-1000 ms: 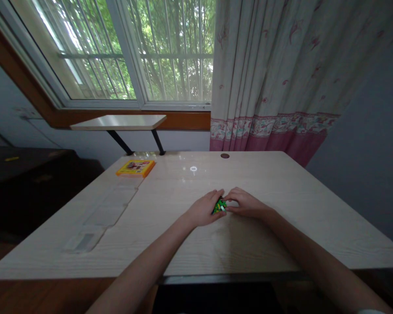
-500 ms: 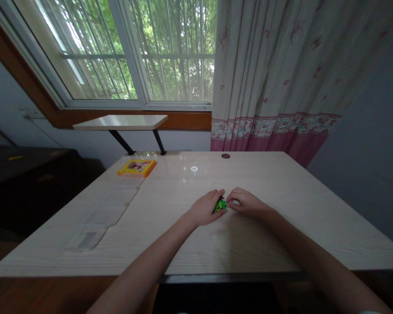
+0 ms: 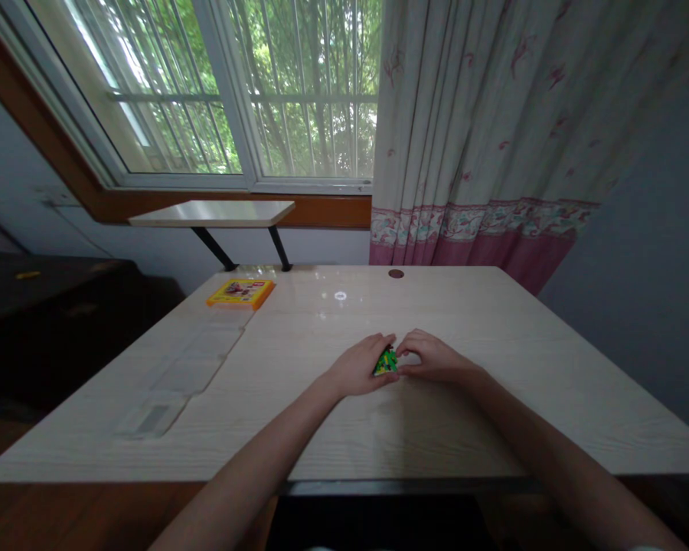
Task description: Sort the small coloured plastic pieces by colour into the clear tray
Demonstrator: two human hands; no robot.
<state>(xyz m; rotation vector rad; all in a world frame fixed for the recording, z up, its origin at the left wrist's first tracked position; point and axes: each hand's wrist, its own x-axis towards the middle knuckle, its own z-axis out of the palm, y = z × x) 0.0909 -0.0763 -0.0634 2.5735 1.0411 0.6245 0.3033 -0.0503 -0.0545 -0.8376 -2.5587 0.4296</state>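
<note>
A small bumpy cluster of green and yellow pieces (image 3: 386, 361), which looks like toy building bricks, is between my hands at the middle of the table. My left hand (image 3: 360, 366) curves around its left side, fingers at the far edge and thumb at the near edge. My right hand (image 3: 433, 358) meets its right side with bent fingers, forefinger and thumb tips at the edge and a gap showing behind them. A dark reddish-brown bit shows at the far end of the cluster, by my left fingertips. My left palm hides the rest.
A yellow-orange box (image 3: 241, 292) with a picture on top lies at the back left of the pale wooden table (image 3: 298, 444). Clear plastic trays (image 3: 192, 360) run along the left side. A raised shelf (image 3: 212, 214) stands behind, near the window.
My right thumb has shifted down, away from the forefinger, widening the gap between them. Slightly more of the green cluster shows. My left hand has hardly moved.
</note>
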